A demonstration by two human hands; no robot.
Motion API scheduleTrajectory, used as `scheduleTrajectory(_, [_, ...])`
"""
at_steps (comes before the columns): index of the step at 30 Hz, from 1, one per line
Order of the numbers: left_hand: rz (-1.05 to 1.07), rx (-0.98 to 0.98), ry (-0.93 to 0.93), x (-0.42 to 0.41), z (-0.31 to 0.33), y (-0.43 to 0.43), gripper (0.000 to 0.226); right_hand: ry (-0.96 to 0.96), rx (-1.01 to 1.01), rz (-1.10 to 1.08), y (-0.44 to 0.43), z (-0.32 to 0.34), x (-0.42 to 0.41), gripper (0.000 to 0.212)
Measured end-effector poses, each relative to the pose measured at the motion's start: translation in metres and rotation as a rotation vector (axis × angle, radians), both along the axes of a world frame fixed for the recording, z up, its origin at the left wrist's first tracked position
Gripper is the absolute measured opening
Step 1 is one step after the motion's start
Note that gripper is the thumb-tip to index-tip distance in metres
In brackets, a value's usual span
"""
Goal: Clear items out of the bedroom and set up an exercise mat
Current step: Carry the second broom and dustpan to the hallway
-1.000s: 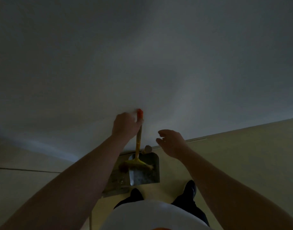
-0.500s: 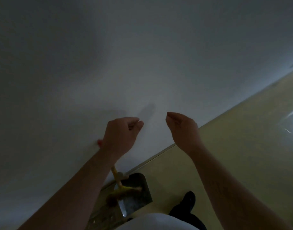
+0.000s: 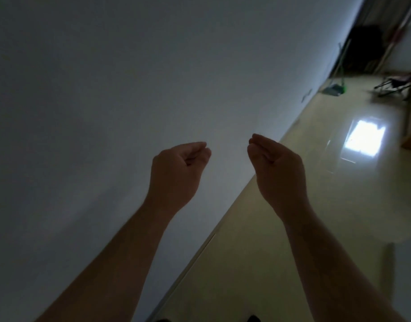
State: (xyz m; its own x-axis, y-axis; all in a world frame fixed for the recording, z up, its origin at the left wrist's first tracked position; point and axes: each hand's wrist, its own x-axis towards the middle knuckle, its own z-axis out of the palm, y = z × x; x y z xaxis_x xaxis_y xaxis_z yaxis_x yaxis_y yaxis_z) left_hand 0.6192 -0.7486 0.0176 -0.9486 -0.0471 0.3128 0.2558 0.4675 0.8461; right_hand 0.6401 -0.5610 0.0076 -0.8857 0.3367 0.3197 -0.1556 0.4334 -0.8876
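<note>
Head view, the only camera: dim light, frame tilted, white wall (image 3: 106, 94) filling the left and upper part, glossy pale floor (image 3: 281, 263) running off to the right. Left hand (image 3: 176, 173) is raised in front of the wall, fingers curled loosely inward, nothing in it. Right hand (image 3: 277, 166) sits level with it, just apart, fingers bunched and bent toward the thumb, likewise empty. Change from a second ago: then the left hand gripped the orange-tipped handle of a yellow brush standing with a dustpan against the wall; half a second ago the hand had let go and the pair sat low in frame; now both are out of view and the look has swung right along the skirting. Judgement: the brush and dustpan have been parked against the wall, so that item is dealt with and both hands are free for the next one. Far down the floor, near the wall, a green-edged dustpan and broom (image 3: 334, 88) lean at a dark opening (image 3: 364, 49); a dark folding frame (image 3: 396, 86) stands to their right; a bright window reflection (image 3: 364, 140) lies on the floor. No exercise mat is visible anywhere here; its place cannot be told.
</note>
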Motion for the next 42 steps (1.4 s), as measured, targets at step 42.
scheduleTrajectory(42, [-0.692,0.141,-0.081,-0.475,-0.001,0.642,0.026,-0.005,0.15,-0.64,0.587,0.011,-0.343,0.035])
